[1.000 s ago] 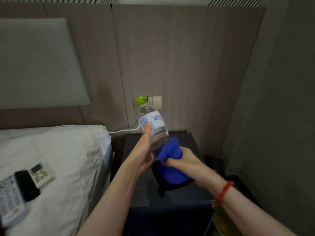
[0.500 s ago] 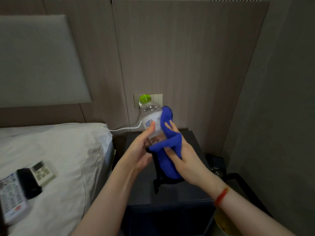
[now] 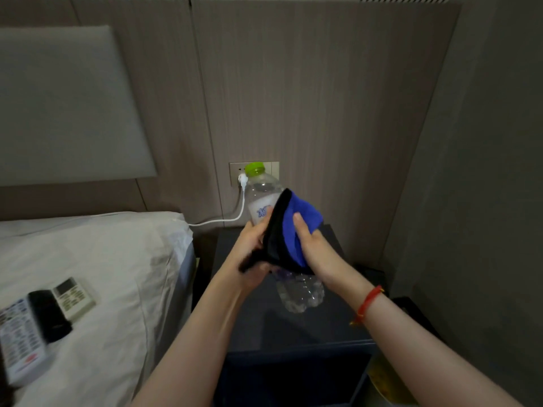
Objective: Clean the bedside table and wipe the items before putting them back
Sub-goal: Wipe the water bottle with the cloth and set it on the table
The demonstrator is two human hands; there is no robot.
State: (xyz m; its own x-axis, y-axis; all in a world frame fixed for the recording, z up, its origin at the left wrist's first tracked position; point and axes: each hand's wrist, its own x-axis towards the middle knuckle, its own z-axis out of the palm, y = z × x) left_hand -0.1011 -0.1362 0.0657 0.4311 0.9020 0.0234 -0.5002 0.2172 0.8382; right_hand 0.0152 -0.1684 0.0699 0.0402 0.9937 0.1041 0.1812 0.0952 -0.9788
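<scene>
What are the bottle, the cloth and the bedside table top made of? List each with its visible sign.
Bottle: clear thin plastic, glossy; see-through ribbed base, green cap, probably plastic too.
Cloth: soft fabric, likely microfibre; matte blue face, black edge, drapes and folds under the right hand.
Bedside table: dark, smooth, faintly sheened top; laminate or painted wood, cannot tell which.

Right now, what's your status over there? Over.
Left hand grips water bottle above bedside table. Right hand presses blue cloth around it. Remotes on bed. Nothing in the way.
</scene>
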